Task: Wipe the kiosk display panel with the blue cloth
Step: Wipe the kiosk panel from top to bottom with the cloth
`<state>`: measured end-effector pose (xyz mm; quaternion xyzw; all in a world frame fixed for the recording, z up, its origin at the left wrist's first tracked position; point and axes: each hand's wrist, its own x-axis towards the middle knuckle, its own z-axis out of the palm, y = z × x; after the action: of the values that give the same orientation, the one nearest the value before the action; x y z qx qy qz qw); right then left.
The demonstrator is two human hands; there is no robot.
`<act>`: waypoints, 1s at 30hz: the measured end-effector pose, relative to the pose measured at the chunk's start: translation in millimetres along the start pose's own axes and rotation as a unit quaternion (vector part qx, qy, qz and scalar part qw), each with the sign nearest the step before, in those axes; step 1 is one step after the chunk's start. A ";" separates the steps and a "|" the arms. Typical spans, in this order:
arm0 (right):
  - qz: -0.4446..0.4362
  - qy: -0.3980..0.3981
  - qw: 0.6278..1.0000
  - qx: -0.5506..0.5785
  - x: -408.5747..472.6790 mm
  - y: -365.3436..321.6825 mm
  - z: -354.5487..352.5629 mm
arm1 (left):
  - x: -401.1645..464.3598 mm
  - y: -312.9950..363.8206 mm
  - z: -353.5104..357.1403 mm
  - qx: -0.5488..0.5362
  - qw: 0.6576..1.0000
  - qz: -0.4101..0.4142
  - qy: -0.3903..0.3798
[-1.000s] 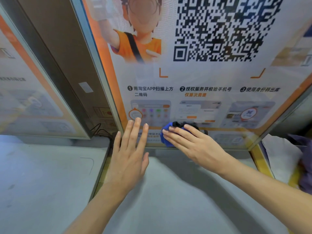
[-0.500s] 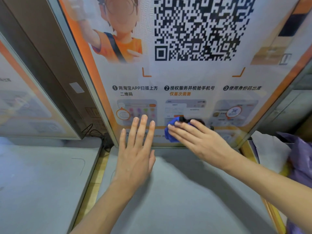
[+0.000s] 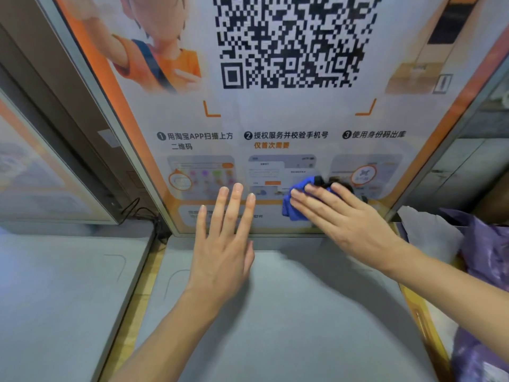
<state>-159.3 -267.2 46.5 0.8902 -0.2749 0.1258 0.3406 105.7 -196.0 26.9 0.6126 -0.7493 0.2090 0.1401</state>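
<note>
Low on the kiosk display panel [image 3: 303,125], I see my left hand [image 3: 223,244] spread flat, fingers straight and empty, while to its right my right hand [image 3: 349,219] presses straight fingers over the blue cloth [image 3: 296,208], hiding most of it and blurred print beneath.

Your right hand [image 3: 349,219] presses a bunched blue cloth [image 3: 296,201] flat-fingered against the lower edge of the kiosk display panel [image 3: 289,119], just below its three numbered instruction steps and large QR code [image 3: 294,40]. Your left hand [image 3: 223,244] hovers with spread fingers beside it, over the panel's bottom strip. A grey counter [image 3: 289,312] lies beneath; purple bags [image 3: 484,244] sit at right.
</note>
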 end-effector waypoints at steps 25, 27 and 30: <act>-0.084 -0.063 0.994 0.008 -59.8 40.0 7.2 | 13.2 45.0 6.7 0.007 1.000 0.025 0.002; -0.031 -0.026 0.999 0.005 -59.2 48.5 2.6 | 15.6 50.6 7.3 0.005 0.999 0.038 0.003; 0.029 0.024 0.999 0.008 -60.1 54.4 1.9 | 18.8 58.6 8.0 -0.001 0.999 0.032 0.001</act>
<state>-239.6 -277.8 49.6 0.8811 -0.2915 0.1597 0.3363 44.9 -206.6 20.3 0.5882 -0.7685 0.2132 0.1342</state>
